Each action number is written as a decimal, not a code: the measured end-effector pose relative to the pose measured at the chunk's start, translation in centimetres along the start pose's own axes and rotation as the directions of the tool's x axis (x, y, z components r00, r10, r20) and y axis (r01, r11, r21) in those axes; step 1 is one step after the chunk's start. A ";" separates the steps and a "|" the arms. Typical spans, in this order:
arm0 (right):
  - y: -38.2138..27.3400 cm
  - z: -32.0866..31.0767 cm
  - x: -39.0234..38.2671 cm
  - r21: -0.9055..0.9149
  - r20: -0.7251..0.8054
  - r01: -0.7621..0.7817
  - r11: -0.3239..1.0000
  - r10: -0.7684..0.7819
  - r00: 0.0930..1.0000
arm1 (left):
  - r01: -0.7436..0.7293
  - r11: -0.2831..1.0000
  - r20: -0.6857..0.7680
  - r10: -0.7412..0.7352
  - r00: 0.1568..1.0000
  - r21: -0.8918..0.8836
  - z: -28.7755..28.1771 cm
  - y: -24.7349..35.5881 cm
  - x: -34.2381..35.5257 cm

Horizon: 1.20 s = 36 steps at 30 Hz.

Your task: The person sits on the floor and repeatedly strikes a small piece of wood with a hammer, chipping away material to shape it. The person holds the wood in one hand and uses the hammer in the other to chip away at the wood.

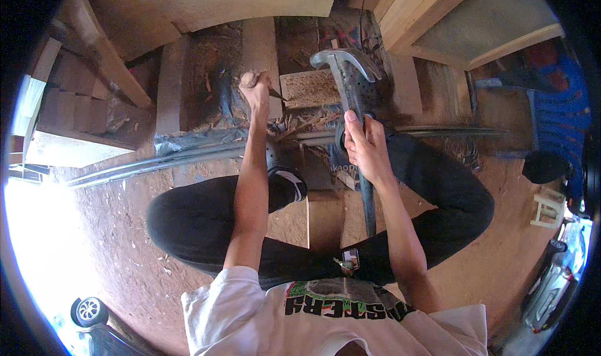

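Observation:
My right hand (365, 148) grips the shaft of a grey claw hammer (352, 81), its head raised above the work. My left hand (256, 88) is closed around a small wooden-handled tool, with a dark metal tip (276, 94) poking out to the right. That tip points toward a pale wooden block (308, 87) lying on the ground ahead. I am squatting; my knees in black trousers (188, 221) spread to both sides, and a black shoe (287, 184) shows between them.
Long metal pipes (156, 163) cross the red dirt ground in front of my feet. Wood planks and blocks (172, 84) lie ahead, light timber framing (426, 12) at upper right. A blue plastic chair (560, 115) stands right. Parked cars (551, 287) show at the rim.

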State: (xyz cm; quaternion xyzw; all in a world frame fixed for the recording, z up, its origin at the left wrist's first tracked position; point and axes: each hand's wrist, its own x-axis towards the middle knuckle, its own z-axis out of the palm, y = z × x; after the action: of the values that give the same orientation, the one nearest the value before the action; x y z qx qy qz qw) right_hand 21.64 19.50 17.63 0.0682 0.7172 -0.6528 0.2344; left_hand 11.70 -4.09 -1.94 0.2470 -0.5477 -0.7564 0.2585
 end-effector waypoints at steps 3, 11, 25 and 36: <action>0.9 -0.6 0.1 0.035 0.001 -0.002 0.999 0.002 1.000 | 0.021 0.998 -0.025 -0.019 0.999 0.066 0.7 1.3 -0.9; 2.9 -0.4 0.8 -0.034 0.030 -0.048 0.998 0.049 0.998 | -0.279 0.959 0.178 0.285 0.942 -0.056 2.2 6.3 1.7; 1.5 0.5 1.0 -0.053 0.062 0.103 0.993 -0.099 0.993 | -0.169 0.950 0.178 0.125 0.976 0.264 1.4 -1.7 -1.6; -2.9 2.6 -0.2 -0.279 0.032 0.538 0.796 -0.552 0.833 | -0.337 0.923 0.388 0.246 0.888 0.186 1.5 -0.4 -1.1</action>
State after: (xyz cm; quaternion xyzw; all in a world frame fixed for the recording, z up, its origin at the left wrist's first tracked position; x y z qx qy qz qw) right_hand 21.27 16.66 20.24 -0.1577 0.7959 -0.5840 0.0256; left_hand 11.46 -2.24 -1.86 0.0500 -0.7068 -0.6660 0.2333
